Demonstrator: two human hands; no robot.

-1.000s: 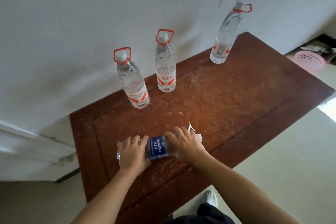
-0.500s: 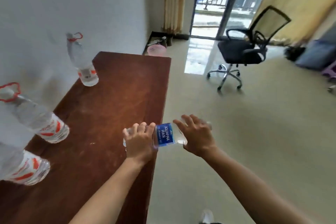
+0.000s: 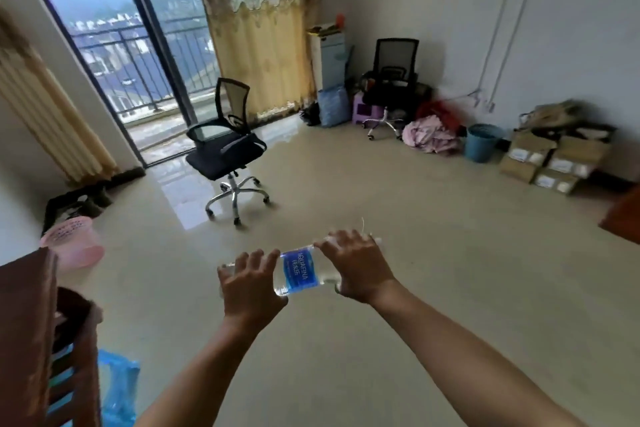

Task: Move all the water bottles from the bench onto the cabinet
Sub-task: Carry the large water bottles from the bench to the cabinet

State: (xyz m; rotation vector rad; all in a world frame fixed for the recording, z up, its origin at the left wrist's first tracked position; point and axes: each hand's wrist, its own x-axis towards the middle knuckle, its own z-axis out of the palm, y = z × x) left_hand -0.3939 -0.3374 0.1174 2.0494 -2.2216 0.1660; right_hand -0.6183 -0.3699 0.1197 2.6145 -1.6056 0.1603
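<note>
- The water bottle (image 3: 300, 272) lies level, its long axis left to right.
- The left hand (image 3: 252, 282) grips its left end, the right hand (image 3: 356, 267) its right end.

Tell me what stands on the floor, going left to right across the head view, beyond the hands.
pink basket → black office chair by the balcony door → second black chair at the far wall → blue bucket → cardboard boxes
</note>
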